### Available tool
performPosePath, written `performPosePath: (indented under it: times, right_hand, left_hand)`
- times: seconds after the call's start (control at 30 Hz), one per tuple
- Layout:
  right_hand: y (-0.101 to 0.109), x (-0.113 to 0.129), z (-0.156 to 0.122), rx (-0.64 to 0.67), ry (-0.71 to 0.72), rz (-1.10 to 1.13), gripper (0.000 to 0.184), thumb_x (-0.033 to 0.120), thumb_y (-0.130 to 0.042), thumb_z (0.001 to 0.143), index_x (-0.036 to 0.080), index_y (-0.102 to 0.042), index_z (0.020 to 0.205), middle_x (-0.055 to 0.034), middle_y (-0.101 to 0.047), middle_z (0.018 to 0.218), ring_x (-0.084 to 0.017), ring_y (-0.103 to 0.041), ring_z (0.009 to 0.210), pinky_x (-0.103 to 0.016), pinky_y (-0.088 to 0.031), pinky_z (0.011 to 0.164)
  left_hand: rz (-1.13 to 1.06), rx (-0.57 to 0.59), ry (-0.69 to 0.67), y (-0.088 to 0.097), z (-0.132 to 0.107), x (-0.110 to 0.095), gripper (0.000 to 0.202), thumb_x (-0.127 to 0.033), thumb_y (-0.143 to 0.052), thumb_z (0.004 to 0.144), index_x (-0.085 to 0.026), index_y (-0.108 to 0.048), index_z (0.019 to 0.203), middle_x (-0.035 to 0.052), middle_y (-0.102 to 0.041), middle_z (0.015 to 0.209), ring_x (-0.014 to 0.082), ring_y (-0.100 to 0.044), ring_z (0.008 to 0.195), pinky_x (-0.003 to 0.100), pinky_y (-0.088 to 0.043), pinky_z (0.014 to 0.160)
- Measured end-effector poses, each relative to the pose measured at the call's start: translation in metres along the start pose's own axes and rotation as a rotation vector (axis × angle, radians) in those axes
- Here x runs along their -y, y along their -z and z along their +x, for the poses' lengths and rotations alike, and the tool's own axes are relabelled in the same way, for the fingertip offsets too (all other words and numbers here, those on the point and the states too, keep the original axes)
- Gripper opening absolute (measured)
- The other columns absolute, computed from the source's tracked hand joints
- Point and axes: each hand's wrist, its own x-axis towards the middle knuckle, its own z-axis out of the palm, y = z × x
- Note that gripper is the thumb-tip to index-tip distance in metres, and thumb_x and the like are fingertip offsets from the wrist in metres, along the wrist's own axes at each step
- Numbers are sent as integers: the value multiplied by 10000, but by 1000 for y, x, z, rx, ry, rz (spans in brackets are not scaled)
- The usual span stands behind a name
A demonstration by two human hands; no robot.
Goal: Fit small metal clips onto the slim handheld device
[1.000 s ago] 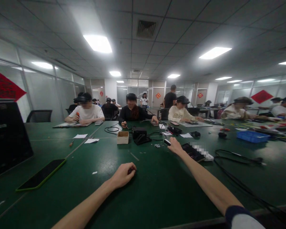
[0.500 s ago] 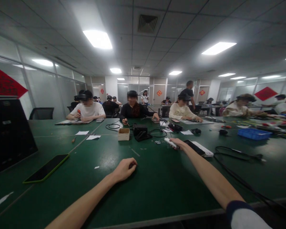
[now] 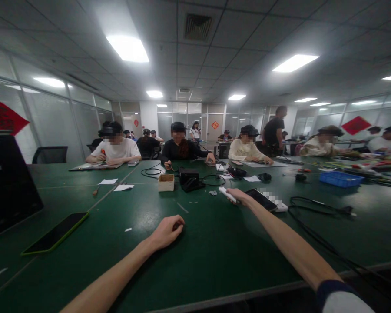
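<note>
My left hand (image 3: 167,230) rests on the green table (image 3: 215,265), its fingers loosely curled inward; nothing shows in them. Farther out to the right, my right hand (image 3: 240,196) is closed around a white oblong object (image 3: 227,194), whose exact kind I cannot make out. Its far end sticks out to the left, and the fingers cover the rest. Just right of that hand lies a black-screened tablet-like device (image 3: 261,199), beside a white slab (image 3: 276,202) that is partly blurred out. Small grey pieces (image 3: 213,192) lie left of the white object.
A small open box (image 3: 166,183) and a black device (image 3: 188,178) stand ahead. A phone with a green edge (image 3: 56,233) lies left, near a dark panel (image 3: 11,187). Black cables (image 3: 319,234) and a blue tray (image 3: 341,179) are right. Several people sit opposite.
The view has shifted slightly, so most things sit a little farther left. My right hand still grips the white object, and my left hand stays on the table. A standing person in the background has moved right.
</note>
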Motion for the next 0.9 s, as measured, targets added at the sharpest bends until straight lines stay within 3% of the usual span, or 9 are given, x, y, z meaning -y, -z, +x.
performPosePath:
  times: [0.1, 0.23, 0.37, 0.47, 0.7, 0.8, 0.9]
  right_hand:
    - [-18, 14, -29, 102, 79, -73, 234, 339, -620, 732, 106, -639, 736, -79, -662, 727, -157, -601, 638, -203, -417, 520]
    - [-49, 42, -89, 256, 388, -355, 320, 442, -600, 722, 141, -661, 815, -59, -679, 813, -163, -625, 717, -196, -416, 536]
    - [-72, 65, -142, 305, 477, -494, 356, 455, -612, 683, 155, -648, 870, -67, -685, 838, -174, -633, 696, -199, -407, 479]
    - [-81, 72, -162, 340, 511, -546, 393, 492, -603, 677, 156, -640, 878, -78, -685, 831, -190, -632, 659, -216, -411, 454]
    - [-91, 71, -163, 310, 575, -599, 549, 685, -431, 764, 173, -626, 801, -69, -667, 774, -188, -614, 649, -257, -438, 546]
    - [-87, 63, -139, 217, 554, -551, 585, 691, -336, 820, 178, -618, 839, -68, -655, 809, -186, -605, 696, -281, -445, 622]
    - [-75, 48, -94, -3, 503, -538, 571, 619, -265, 886, 153, -585, 967, -118, -623, 975, -212, -588, 861, -323, -431, 756]
  left_hand:
    - [-5, -37, 16, -2, 1, 2, 214, -322, -445, 854, -182, -570, 958, 32, -636, 878, 156, -575, 750, 266, -448, 712]
    - [-7, -81, 42, -2, 2, 2, 301, -410, -444, 861, -183, -539, 1035, 40, -633, 906, 167, -569, 732, 288, -446, 703]
    - [4, -106, 49, -3, 2, 4, 309, -413, -441, 863, -185, -542, 1044, 41, -639, 905, 172, -567, 725, 301, -444, 709]
    - [6, -75, 37, -4, 3, 7, 270, -399, -442, 869, -191, -580, 970, 39, -650, 898, 178, -577, 761, 287, -444, 707]
    - [-6, -36, 16, -2, 4, 6, 195, -306, -455, 867, -187, -602, 912, 36, -662, 896, 179, -596, 806, 267, -439, 716]
    - [-10, -26, 18, -1, 3, 5, 203, -305, -440, 872, -188, -602, 907, 35, -657, 889, 183, -596, 800, 268, -436, 711]
    - [-19, -14, 10, -1, 3, 6, 222, -307, -426, 879, -181, -604, 920, 39, -651, 899, 182, -594, 799, 271, -437, 703]
